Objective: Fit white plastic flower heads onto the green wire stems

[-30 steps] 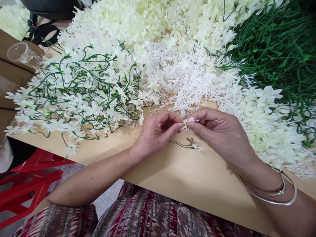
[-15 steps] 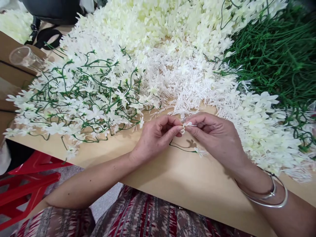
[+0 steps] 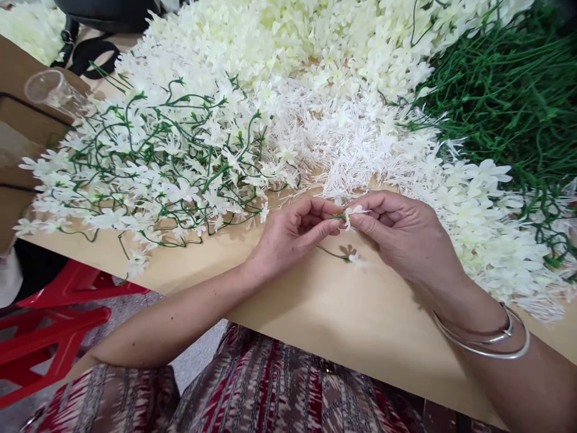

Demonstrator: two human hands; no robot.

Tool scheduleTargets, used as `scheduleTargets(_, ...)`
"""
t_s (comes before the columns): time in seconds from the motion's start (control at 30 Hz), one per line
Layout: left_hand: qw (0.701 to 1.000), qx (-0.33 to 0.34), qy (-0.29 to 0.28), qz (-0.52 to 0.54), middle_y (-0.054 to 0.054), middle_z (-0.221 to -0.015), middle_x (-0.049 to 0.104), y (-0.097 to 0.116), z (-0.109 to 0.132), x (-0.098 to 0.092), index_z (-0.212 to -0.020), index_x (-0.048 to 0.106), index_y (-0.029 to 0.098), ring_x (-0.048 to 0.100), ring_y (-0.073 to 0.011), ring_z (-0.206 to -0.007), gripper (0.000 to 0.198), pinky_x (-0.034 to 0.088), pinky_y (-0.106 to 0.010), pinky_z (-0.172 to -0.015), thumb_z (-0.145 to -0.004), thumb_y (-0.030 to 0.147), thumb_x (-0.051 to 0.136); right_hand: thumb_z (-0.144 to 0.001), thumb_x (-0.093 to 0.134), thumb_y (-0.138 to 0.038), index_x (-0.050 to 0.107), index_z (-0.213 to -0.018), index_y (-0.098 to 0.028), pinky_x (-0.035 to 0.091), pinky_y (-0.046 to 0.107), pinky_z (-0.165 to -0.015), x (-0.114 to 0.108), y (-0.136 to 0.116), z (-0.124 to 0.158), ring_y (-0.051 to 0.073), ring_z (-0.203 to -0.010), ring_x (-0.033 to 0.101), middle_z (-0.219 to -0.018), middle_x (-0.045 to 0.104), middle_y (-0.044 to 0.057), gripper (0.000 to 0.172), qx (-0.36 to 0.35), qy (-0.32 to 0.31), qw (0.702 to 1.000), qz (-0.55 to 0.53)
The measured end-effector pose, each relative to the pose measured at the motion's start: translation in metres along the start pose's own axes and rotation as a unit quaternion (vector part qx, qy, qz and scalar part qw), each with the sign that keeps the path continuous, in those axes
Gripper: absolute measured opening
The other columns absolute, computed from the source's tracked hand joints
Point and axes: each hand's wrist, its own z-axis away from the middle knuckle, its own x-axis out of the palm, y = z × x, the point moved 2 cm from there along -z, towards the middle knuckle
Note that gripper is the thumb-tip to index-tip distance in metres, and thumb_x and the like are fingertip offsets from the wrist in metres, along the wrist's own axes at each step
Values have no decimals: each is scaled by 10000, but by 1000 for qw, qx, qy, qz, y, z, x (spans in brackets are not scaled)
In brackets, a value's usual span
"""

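My left hand (image 3: 297, 231) is closed in a pinch on a green plastic flower stem (image 3: 341, 216). A small white artificial flower (image 3: 354, 211) sits at the stem's tip, pinched by the thumb and forefinger of my right hand (image 3: 396, 231). Fine white stamens poke out past the petals. From below my left fingers another branch of the stem runs right, ending in a second white flower (image 3: 357, 260), which is blurred. Just beyond my fingers lies a heap of loose white stamens (image 3: 333, 156).
Stemmed white flowers (image 3: 148, 174) are piled at left, loose petals (image 3: 491, 234) at right and more along the back. Bare green stems (image 3: 500, 90) fill the back right. A clear plastic cup (image 3: 56, 93) lies at far left; red stools (image 3: 67, 319) stand below.
Both hands have shifted slightly right and up in view. More green stem now shows behind the pinched flower, and the second flower has swung a little upward and left.
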Motion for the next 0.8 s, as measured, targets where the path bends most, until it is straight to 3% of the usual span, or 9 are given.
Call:
scheduleTargets(0.4,998,6,12,-65,-48,-791,782,4,3,-1,-940,705,189,703,-153,-659,323,587,-279,-610,-972,507,754,-855,828,-282,761,-808,-289,567,343,-726,-4,1,1,188,-770,695,-817,764,-1,82,-14,-7,999,47)
scheduleTargets(0.6,998,5,3,-59,-54,-797,785,6,4,-2,-943,712,174,724,-142,-695,246,583,-256,-649,-995,414,736,-862,817,-275,773,-813,-278,586,335,-729,-3,-2,0,179,-775,714,-832,776,1,66,-10,-33,998,48)
scheduleTargets(0.8,998,6,1,-63,-68,-798,790,7,2,-1,-930,724,169,727,-145,-706,387,588,-256,-657,-976,553,735,-885,831,-324,765,-812,-305,607,350,-739,-4,-4,-1,194,-797,732,-848,772,13,101,-14,-41,997,65)
